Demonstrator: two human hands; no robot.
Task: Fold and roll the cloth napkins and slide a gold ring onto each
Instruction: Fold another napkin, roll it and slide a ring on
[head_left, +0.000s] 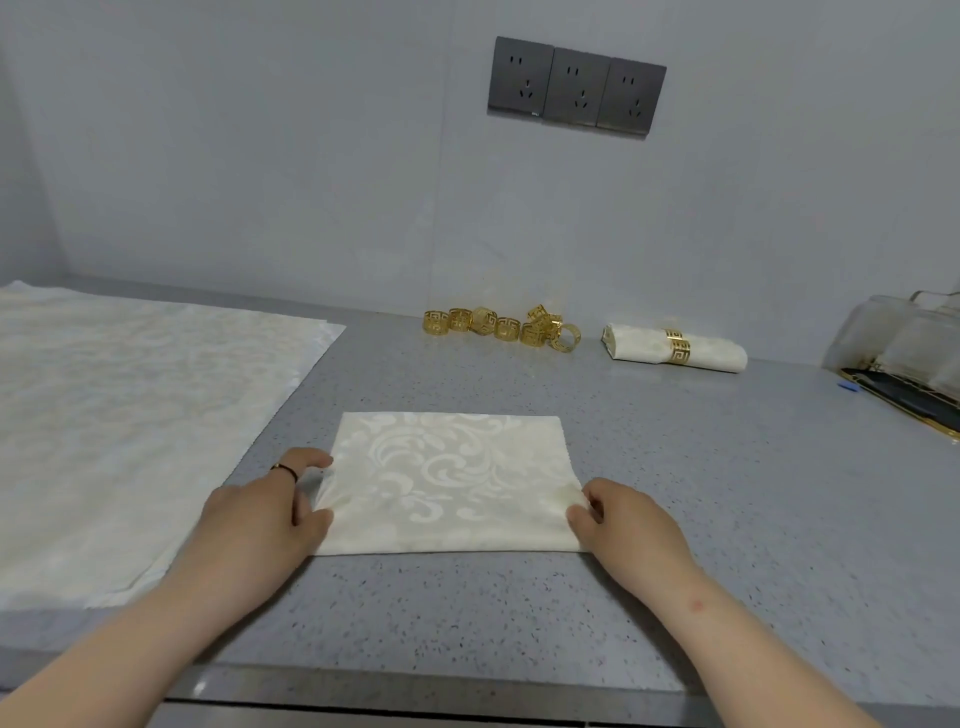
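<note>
Arms: both bare, no sleeves in view.
Left hand (262, 506): one thin dark ring (284, 469) on a finger.
Right hand (626, 519): wears nothing.

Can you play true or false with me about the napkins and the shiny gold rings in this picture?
1. Both hands hold the folded napkin. True: the left hand grips its left edge and the right hand its right edge.
2. One rolled napkin already wears a gold ring. True.
3. The loose gold rings sit on top of the folded napkin. False: they sit farther back, near the wall.
4. The flat napkins are piled on the right. False: they lie on the left.
5. The wall has three sockets. True.
</note>
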